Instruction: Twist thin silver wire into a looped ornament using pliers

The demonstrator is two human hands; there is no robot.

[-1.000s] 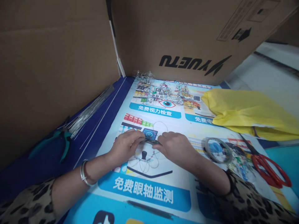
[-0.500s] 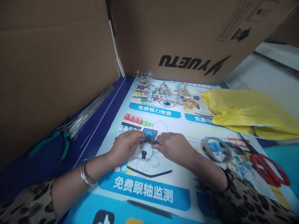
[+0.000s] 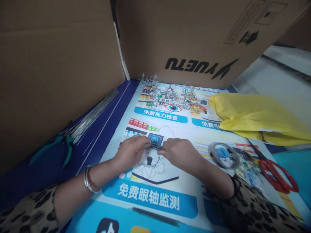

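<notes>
My left hand (image 3: 130, 151) and my right hand (image 3: 181, 151) meet over a printed blue and white poster (image 3: 155, 200). Between their fingertips they pinch a small dark piece (image 3: 155, 147) with thin wire running from it. Loops of that beaded wire (image 3: 152, 166) hang below my fingers and lie on the poster. A wire loop also curves up behind my right hand. A silver bangle sits on my left wrist.
Cardboard walls (image 3: 60, 64) stand at the left and back. Teal pliers (image 3: 65, 145) and a bundle of straight wires (image 3: 94, 113) lie left. Finished beaded wire pieces (image 3: 170, 95) sit at the back. At right are a yellow bag (image 3: 255, 113), a wire coil (image 3: 224, 155) and red scissors (image 3: 277, 174).
Both hands stay pinched on the small piece with only tiny finger shifts. The view has drifted slightly, so things at right sit a little further left.
</notes>
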